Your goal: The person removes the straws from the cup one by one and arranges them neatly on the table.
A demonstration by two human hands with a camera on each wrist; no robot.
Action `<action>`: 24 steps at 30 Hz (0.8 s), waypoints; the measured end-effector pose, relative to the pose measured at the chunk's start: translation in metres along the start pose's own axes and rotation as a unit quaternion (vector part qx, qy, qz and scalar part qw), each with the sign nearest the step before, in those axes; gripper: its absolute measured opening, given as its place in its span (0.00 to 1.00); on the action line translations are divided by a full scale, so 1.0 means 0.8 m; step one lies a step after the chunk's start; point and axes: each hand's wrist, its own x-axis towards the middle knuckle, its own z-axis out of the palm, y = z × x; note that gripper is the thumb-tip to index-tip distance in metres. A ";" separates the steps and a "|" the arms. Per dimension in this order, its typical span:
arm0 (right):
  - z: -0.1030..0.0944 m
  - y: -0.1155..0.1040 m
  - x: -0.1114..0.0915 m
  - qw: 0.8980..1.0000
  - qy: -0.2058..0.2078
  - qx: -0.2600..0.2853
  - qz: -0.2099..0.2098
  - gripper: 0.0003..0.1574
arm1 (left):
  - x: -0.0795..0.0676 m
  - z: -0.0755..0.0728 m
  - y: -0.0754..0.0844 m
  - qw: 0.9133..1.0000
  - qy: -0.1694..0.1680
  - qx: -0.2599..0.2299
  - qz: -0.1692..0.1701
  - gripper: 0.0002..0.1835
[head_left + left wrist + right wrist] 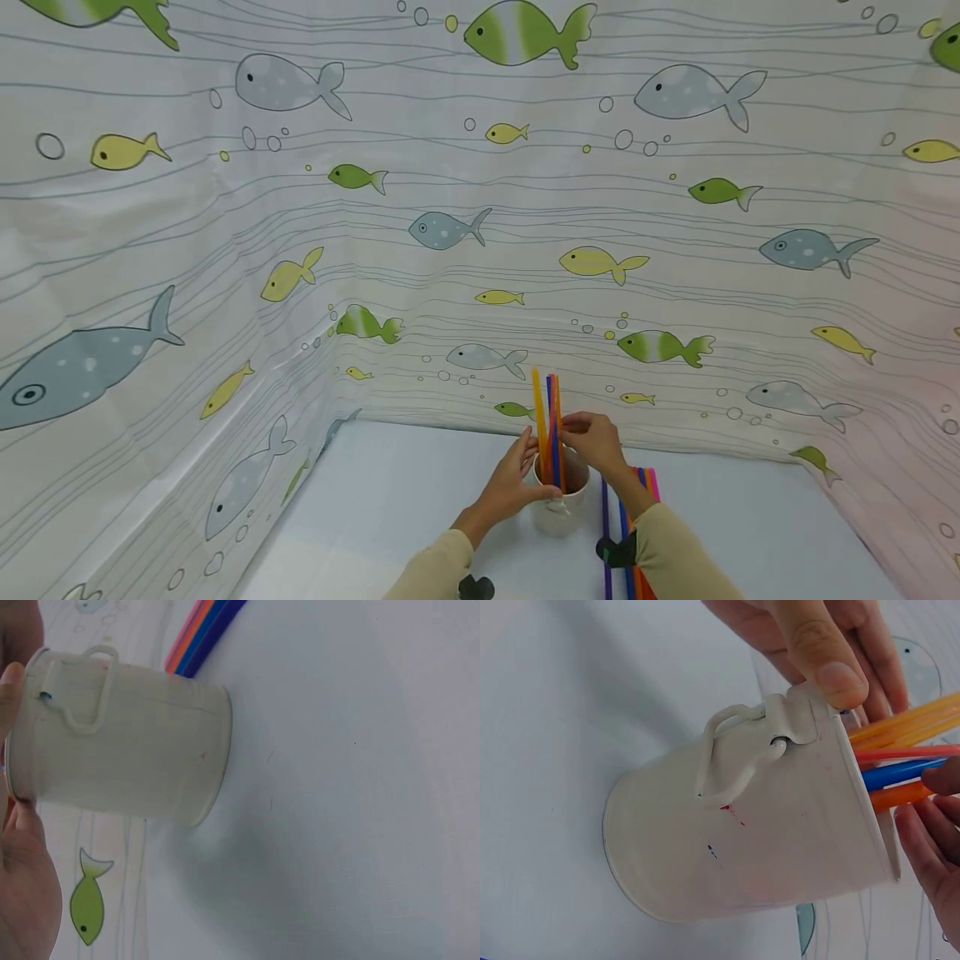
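Fish-print curtain [450, 225] walls on three sides; pale blue tabletop [390, 508]

Bucket [558, 508]: stands upright on table [390, 508], near-centre, just before the backdrop curtain [450, 208].
Straws in bucket [550, 425]: upright bunch, tops well above rim.
L hand [513, 483]: at bucket's left side, thumb on rim by handle [731, 754].
R hand [596, 442]: above rim, right of bunch, fingers on the straws.
Loose straws [622, 533]: flat on table, just right of bucket, under R forearm.
Curtain: behind table and along both sides.
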 end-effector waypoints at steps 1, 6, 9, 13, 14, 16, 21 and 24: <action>0.001 0.000 0.000 1.000 -0.001 0.002 0.003 0.13 | 0.000 0.000 0.000 1.000 0.000 0.001 0.000 0.56; 0.003 -0.002 -0.001 1.000 -0.005 0.016 0.008 0.13 | -0.001 0.000 0.000 1.000 0.001 0.010 -0.001 0.56; 0.005 -0.002 -0.001 1.000 -0.005 0.022 0.013 0.12 | -0.001 0.000 -0.002 1.000 0.002 0.014 -0.001 0.56; 0.006 0.001 -0.001 1.000 -0.002 0.015 0.023 0.14 | -0.001 0.001 -0.003 1.000 0.001 0.019 0.000 0.57; 0.007 0.001 -0.001 1.000 -0.001 0.013 0.026 0.14 | -0.001 0.001 -0.003 1.000 0.001 0.019 -0.001 0.58; 0.007 0.002 -0.002 1.000 0.000 0.011 0.022 0.14 | -0.001 0.001 -0.002 1.000 0.002 0.019 -0.004 0.58; 0.007 0.002 -0.002 1.000 0.005 0.012 0.016 0.14 | -0.001 0.000 0.000 1.000 0.003 0.017 -0.010 0.58; 0.006 0.000 -0.002 1.000 0.009 0.011 0.020 0.14 | 0.000 0.000 -0.001 1.000 0.001 0.018 -0.005 0.57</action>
